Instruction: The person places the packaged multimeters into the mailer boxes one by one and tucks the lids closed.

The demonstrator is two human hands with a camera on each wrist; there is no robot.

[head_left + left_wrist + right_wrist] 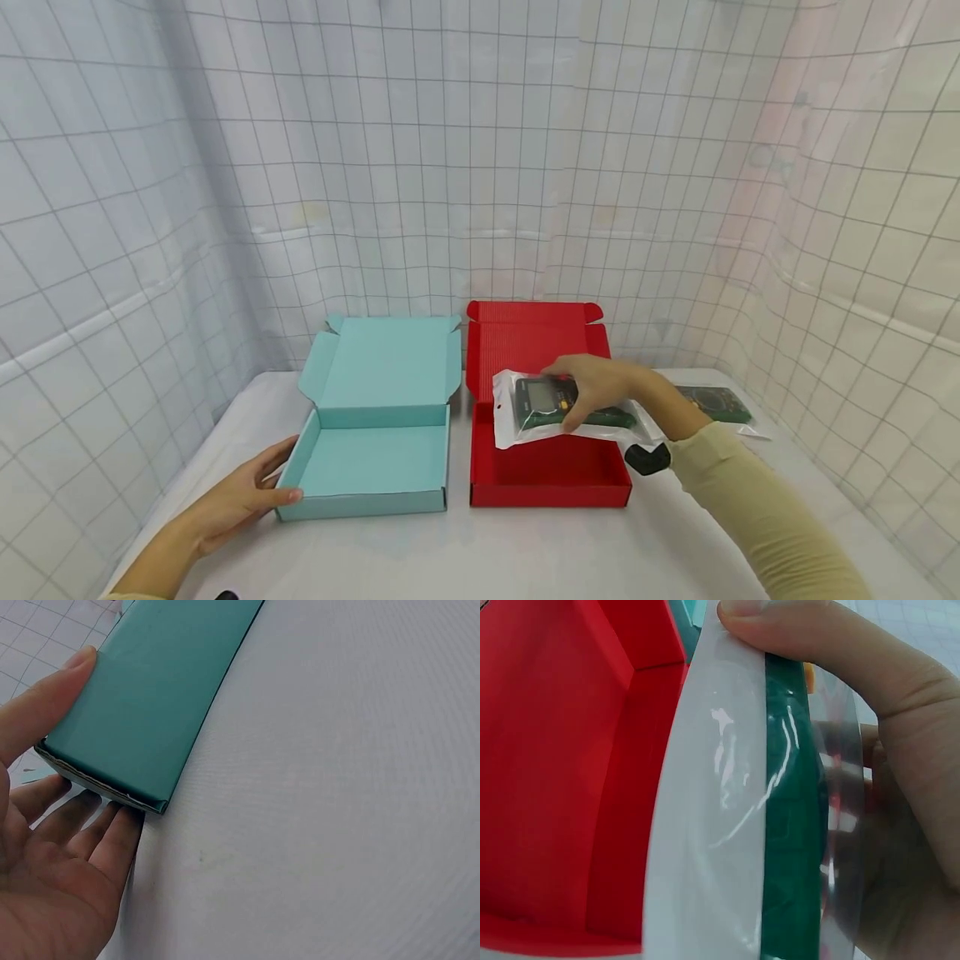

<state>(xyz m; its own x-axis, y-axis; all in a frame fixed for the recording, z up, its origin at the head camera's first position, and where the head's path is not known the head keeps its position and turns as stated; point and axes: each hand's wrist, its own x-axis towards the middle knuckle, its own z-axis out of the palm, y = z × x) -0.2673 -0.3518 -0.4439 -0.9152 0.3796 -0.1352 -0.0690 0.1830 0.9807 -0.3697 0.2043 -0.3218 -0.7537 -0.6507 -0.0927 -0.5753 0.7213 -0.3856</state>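
My right hand grips a dark green multimeter sealed in a clear plastic bag and holds it over the open red box. In the right wrist view the thumb presses the bagged multimeter against the fingers, with the red box below. My left hand rests against the front left corner of the open teal box; its thumb lies on the box wall and the fingers sit at the corner.
A second bagged green multimeter lies on the white table to the right of the red box. Gridded white sheets wall in the table at the back and both sides. Both box lids stand open toward the back.
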